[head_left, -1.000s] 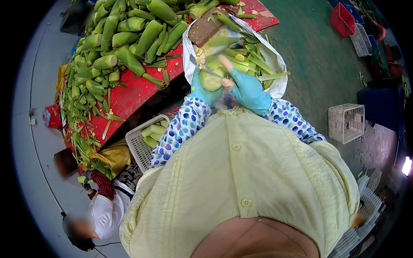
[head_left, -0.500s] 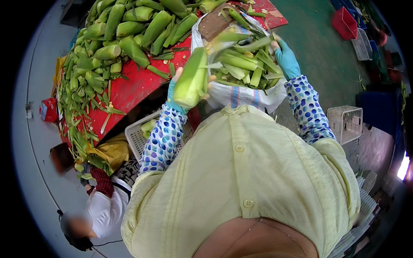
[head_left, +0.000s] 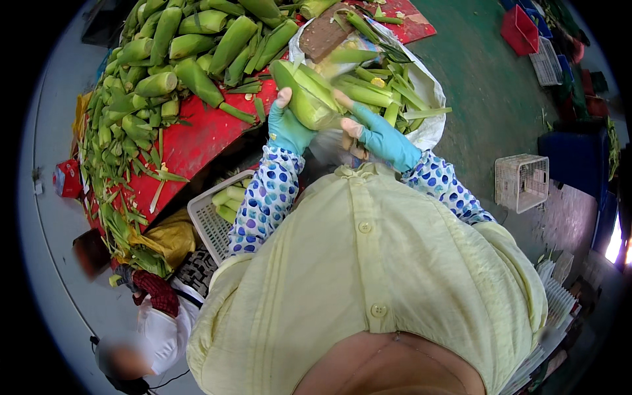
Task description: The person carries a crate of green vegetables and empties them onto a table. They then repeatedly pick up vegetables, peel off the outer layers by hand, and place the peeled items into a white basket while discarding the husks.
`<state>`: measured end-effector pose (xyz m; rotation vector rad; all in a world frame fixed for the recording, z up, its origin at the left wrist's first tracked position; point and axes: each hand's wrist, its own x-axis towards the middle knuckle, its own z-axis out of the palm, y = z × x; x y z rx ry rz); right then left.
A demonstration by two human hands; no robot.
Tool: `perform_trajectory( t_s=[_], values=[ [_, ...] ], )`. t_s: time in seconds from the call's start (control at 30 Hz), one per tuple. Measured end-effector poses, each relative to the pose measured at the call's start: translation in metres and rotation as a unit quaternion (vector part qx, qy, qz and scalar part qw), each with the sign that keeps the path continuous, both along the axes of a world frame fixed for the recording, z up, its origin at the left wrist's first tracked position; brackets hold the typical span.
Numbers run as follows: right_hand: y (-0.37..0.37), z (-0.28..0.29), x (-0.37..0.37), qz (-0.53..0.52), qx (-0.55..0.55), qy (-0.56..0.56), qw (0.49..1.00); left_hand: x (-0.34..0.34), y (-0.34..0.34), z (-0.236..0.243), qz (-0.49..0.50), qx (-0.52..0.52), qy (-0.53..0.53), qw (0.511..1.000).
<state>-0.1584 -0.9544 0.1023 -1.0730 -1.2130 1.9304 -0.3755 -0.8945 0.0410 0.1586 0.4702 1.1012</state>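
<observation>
My left hand (head_left: 289, 130), in a teal glove with bare fingertips, grips an ear of corn (head_left: 304, 92) in its green husk. The ear is tilted, its lower end toward my body. Close by its right side is my right hand (head_left: 385, 138), gloved alike, with thumb and forefinger apart and the other fingers partly curled and blurred. Under and beyond the hands stands a white woven sack (head_left: 428, 85) with stripped green husks (head_left: 365, 92) in it. A brown block (head_left: 326, 34) lies at the sack's far edge.
A heap of unhusked corn (head_left: 191, 46) covers much of the red table (head_left: 197, 141) at left. Below its edge, a white basket (head_left: 207, 214) holds peeled ears. Another person (head_left: 164, 329) works at lower left. A pale crate (head_left: 521, 183) stands on the right floor.
My right hand has come left from the sack's right side to the ear of corn, letting go of a husk strip. My left hand has moved slightly right and turned the ear.
</observation>
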Motion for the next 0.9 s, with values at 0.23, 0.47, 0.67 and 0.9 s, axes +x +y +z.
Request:
perform_trajectory(
  t_s=[0.23,0.47,0.67,0.9],
  values=[
    [-0.002,-0.001,0.011,-0.032,-0.006,0.017,0.999,0.025,0.008,-0.004,0.014,-0.019,0.01,1.0],
    [0.003,-0.029,0.037,-0.148,-0.005,0.03,0.988,0.042,0.0,-0.001,0.042,0.025,0.02,0.999],
    [0.01,-0.032,0.039,-0.196,0.097,-0.038,0.975,0.051,-0.005,0.004,-0.052,0.012,0.028,0.998],
    [0.019,-0.037,0.061,-0.18,-0.058,0.044,0.981,0.058,-0.011,0.01,-0.077,0.049,0.162,0.983]
  ],
)
